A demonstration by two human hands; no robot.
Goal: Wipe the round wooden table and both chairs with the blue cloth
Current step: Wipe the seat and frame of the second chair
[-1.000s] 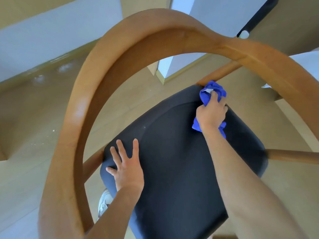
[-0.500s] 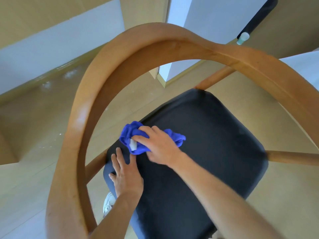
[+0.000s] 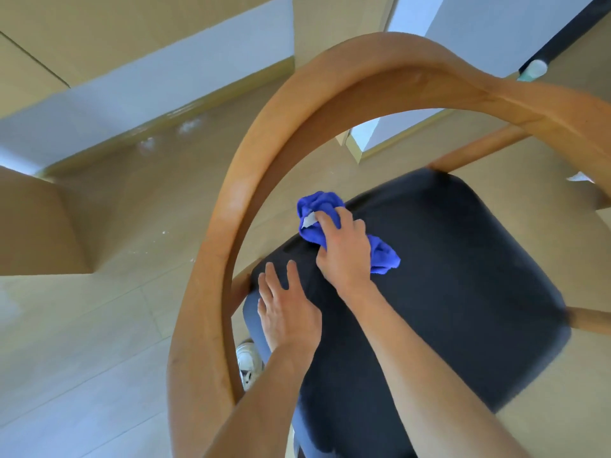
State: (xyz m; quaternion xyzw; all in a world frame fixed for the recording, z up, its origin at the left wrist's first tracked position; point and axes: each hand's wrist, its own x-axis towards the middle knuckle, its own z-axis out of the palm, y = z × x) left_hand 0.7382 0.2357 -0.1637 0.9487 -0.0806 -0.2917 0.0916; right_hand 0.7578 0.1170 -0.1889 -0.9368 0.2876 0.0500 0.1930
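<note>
I look straight down on a chair with a dark padded seat [image 3: 456, 276] and a curved wooden backrest [image 3: 231, 206] arching over it. My right hand [image 3: 345, 249] grips the bunched blue cloth [image 3: 317, 214] and presses it on the seat's far left part, near the rim. My left hand [image 3: 287, 309] rests flat on the seat's left corner, fingers straight and spread, just below the right hand. The round table is out of sight.
Pale wooden floor [image 3: 82, 342] surrounds the chair. A white shoe [image 3: 248, 358] shows under the seat's left edge. A wooden leg [image 3: 588, 320] juts out at the right. White walls with skirting run across the back.
My right hand swept the cloth from the seat's far right corner across to the left side, then slid it slightly away from me. The left hand stayed on the seat.
</note>
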